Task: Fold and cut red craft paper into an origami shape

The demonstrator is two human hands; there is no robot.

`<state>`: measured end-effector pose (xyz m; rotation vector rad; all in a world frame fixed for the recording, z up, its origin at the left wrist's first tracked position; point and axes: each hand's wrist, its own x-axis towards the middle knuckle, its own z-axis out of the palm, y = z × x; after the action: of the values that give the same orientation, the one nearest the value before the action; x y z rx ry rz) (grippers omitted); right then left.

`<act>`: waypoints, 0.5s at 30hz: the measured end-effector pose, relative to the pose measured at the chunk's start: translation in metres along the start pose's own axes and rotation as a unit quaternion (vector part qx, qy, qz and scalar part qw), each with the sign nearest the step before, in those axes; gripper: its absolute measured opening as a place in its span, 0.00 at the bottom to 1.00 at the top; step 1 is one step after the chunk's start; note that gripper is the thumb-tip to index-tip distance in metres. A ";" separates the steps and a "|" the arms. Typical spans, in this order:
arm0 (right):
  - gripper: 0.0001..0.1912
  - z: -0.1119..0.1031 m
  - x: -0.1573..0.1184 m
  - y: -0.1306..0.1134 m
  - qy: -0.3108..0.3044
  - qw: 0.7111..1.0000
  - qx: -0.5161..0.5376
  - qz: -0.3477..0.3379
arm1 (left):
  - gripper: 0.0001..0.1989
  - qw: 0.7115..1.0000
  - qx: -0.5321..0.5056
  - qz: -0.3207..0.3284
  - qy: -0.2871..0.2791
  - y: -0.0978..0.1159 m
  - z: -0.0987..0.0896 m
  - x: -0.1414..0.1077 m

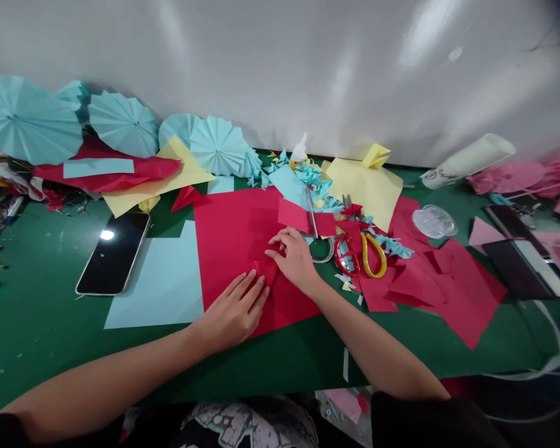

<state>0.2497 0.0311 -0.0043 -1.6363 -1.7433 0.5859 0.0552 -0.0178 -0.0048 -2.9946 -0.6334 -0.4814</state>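
Observation:
A large red paper sheet (233, 224) lies in front of me, with a small folded piece of red paper (267, 269) on top. My left hand (236, 308) rests flat over the near left part of this piece, its fingers stretched out. At the far edge of the piece is my right hand (292, 255), thumb and forefinger curled together in a pinch. Red on red hides exactly how much paper sits between those fingertips. Just right of that hand lie red-handled scissors (346, 255) and yellow-handled scissors (374, 255).
A phone (114, 255) and a light blue sheet (161, 286) lie to the left. Pleated blue paper rosettes (217, 146) line the wall, near a white glue bottle (299, 149). Red scraps (452, 286), a clear round lid (434, 222) and a paper cup (469, 162) are rightward.

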 end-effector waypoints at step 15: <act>0.05 -0.009 -0.003 -0.007 -0.057 0.995 0.031 -0.072 | 0.20 1.000 -0.009 -0.005 -0.015 -0.001 0.002 -0.003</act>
<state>0.2517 0.0266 0.0067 -1.4456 -1.8877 0.6703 0.0528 -0.0175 -0.0074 -3.0230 -0.6514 -0.4456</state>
